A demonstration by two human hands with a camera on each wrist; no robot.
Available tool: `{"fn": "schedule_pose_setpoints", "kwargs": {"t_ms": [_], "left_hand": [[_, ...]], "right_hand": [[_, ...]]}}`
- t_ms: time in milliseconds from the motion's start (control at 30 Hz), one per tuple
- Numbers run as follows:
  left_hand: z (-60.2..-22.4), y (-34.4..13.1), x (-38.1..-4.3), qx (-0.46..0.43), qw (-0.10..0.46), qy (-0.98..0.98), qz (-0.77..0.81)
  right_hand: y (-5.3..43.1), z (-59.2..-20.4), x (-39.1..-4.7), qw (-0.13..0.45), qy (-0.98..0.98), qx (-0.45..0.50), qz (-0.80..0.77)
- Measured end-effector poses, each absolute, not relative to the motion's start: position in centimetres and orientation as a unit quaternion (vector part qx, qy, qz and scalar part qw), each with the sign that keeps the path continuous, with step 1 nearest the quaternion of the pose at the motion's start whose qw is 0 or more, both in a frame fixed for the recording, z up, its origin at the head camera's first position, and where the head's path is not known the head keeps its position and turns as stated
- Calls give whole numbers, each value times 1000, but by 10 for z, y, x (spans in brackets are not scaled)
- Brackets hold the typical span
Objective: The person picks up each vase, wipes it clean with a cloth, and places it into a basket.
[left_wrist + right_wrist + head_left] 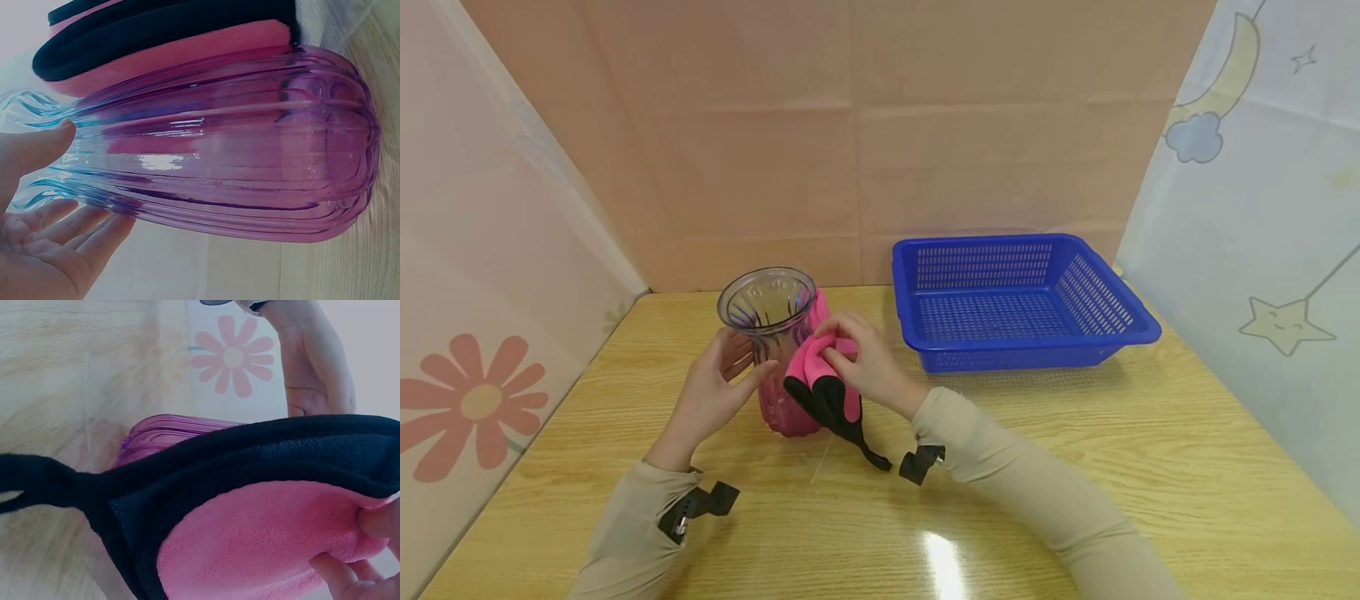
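Observation:
A ribbed glass vase, clear bluish at the neck and pink-purple below, stands upright on the wooden table. My left hand holds its neck, thumb on the near side and fingers round the other, as the left wrist view also shows. Against the vase's right side hangs a soft pink cloth with black edging and a black hanging loop. My right hand pinches the cloth's pink part between thumb and fingers. Folded cloth covers part of the vase's right side in the head view.
To the right at the back sits a blue plastic basket with slotted walls. A pink sheet rises behind the table, and patterned sheets border both sides. Each wrist wears a black strap mount.

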State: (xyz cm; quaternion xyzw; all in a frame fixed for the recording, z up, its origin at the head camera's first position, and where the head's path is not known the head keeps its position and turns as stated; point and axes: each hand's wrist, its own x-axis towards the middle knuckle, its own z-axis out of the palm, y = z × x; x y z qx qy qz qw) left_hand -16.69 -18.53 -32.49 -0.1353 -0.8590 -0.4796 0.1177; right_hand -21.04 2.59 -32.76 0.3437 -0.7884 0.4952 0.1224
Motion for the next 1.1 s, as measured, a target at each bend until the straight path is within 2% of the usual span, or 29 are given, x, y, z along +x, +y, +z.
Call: {"fn": "schedule_pose_setpoints", "kwargs": {"t_ms": [533, 1100], "left_hand": [[-324, -185, -166, -128, 113, -855, -490], [-325, -185, -167, -135, 119, -853, -491]], "right_hand": [[29, -339, -207, 103, -817, 337, 457], [31, -345, -209, 110, -808, 347, 463]]}}
